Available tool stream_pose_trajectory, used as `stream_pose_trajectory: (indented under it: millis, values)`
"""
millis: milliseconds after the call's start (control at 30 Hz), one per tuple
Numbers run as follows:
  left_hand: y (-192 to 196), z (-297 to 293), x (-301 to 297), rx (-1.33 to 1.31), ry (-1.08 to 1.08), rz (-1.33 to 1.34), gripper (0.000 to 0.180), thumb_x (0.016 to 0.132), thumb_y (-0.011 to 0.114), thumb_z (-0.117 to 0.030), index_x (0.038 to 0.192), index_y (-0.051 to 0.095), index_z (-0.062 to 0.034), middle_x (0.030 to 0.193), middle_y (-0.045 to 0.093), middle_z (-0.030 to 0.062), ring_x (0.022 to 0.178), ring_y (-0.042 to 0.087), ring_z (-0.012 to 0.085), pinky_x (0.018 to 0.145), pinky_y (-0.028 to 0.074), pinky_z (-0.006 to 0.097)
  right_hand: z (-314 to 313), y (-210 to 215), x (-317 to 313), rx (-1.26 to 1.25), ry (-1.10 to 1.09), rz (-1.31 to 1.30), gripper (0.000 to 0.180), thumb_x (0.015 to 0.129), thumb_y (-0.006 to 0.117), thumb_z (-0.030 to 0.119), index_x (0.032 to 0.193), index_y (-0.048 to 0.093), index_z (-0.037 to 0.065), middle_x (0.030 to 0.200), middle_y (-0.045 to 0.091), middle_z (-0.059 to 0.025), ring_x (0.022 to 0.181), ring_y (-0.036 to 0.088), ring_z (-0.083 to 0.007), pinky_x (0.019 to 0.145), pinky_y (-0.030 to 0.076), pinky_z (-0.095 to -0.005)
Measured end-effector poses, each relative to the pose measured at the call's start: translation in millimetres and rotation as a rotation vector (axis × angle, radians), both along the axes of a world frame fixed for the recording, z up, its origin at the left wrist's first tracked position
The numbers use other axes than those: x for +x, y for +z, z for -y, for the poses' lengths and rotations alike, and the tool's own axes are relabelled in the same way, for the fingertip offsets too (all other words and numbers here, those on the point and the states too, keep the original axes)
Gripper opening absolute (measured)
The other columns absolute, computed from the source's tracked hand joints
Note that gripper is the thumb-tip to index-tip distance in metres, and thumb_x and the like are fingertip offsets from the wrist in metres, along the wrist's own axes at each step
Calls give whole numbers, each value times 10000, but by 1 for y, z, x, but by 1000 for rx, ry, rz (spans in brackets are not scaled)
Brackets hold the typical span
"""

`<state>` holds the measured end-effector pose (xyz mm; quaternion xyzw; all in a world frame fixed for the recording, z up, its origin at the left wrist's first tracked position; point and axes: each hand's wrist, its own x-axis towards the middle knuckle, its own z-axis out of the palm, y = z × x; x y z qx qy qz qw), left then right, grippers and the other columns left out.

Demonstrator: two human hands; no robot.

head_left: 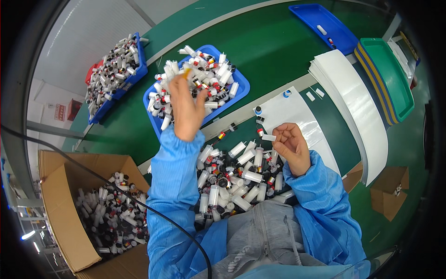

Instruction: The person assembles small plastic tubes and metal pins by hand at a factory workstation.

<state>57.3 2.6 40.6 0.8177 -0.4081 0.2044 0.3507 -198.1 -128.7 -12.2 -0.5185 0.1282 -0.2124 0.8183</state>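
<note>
My left hand [187, 108] reaches over a blue tray [245, 90] heaped with small white plastic tubes [224, 76] that have black and red ends. Its thumb stands away from the fingers; the fingertips are blurred, with an orange smear beside them, so what they hold is unclear. At the right, my right hand [293, 146] pinches a small white tube [268, 137] between thumb and fingertips, a red and black end pointing left. Below and between my hands, a pile of loose tubes [253, 176] lies against my front on the green table.
Another blue tray [141, 63] of tubes stands far left. A cardboard box [65, 204] of tubes is at my left. White sheets [350, 111] and stacked trays [395, 79] stand right; a blue tray [309, 18] with a few pieces lies at the back. A cable [116, 188] crosses my left arm.
</note>
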Motion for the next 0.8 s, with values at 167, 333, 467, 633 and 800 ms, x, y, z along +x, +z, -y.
stream_pose_trajectory:
  millis: [167,333,467,633,800]
  values:
    - [7,3,-81,47,-696,-1051,452,846,661,43,1262,486,12,1149,588,74,994,611,153,813,485,255,-2,5,-1,29,28,85,437,872,602,-42,1253,392,-1,1106,534,-79,946,530,-112,865,431,-240]
    - [-18,15,-112,-71,-607,-937,260,808,708,-14,1045,602,-10,848,653,70,668,581,109,575,463,248,-3,1,2,-59,-13,62,460,867,599,-50,1270,386,12,1089,542,-74,958,534,-111,868,424,-242]
    - [-11,15,-115,44,-542,-620,246,809,690,56,1039,632,-11,912,661,59,772,610,98,634,452,205,-6,2,4,-151,-127,-20,517,846,630,-55,1294,384,24,1064,544,-72,915,545,-104,808,435,-234]
    - [-18,11,-116,-1,-591,-425,285,777,723,16,1046,636,-9,911,656,105,785,642,182,664,475,244,0,-1,-1,-365,-132,-141,347,825,672,-41,1140,531,-4,1027,529,-68,889,546,-107,742,446,-224]
    - [-14,18,-117,-48,-594,-475,484,752,769,-63,1135,490,37,843,605,154,716,598,277,612,484,333,-1,-2,2,-295,-132,24,157,835,672,-28,981,613,-21,1031,516,-75,910,538,-117,772,445,-233]
